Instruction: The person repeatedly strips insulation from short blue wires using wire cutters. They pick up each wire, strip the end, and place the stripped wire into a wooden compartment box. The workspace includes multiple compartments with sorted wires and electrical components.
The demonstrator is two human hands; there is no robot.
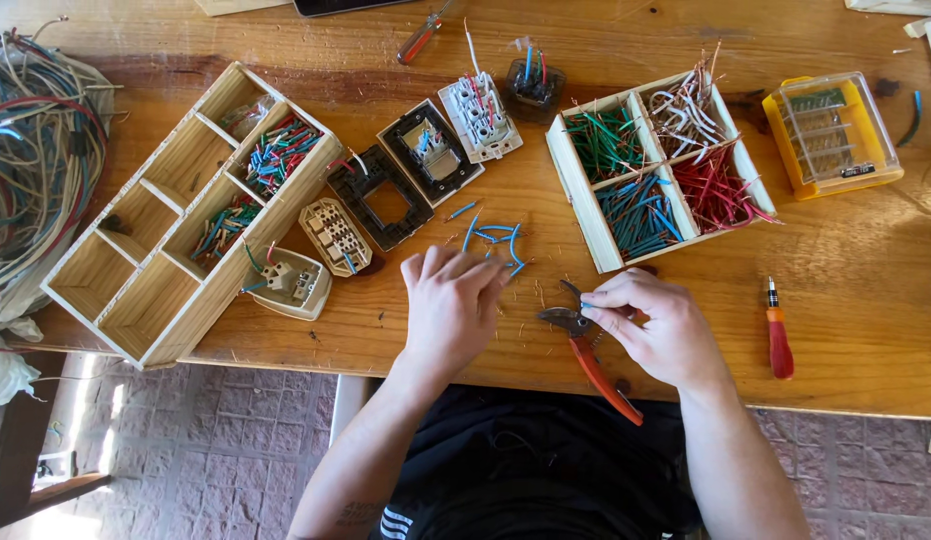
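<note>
Far left: tangle of cables (pixel 35 160) at table (pixel 865 320) edge. Long wooden tray (pixel 190 215), several compartments; two hold mixed coloured wire pieces, one a clear bag, the others bare. Beside it, switch plates and socket modules (pixel 425 150). Left hand (pixel 450 300) palm down, fingers curled over loose blue wire pieces (pixel 495 238); whether it pinches one, cannot tell. Right hand (pixel 655 325) pinches the head of orange-handled pliers (pixel 595 360) lying on the table. Four-part wooden box (pixel 657 165): green, white, blue, red wires, sorted. Red screwdriver (pixel 778 335). Yellow bit case (pixel 833 133), clear lid.
</note>
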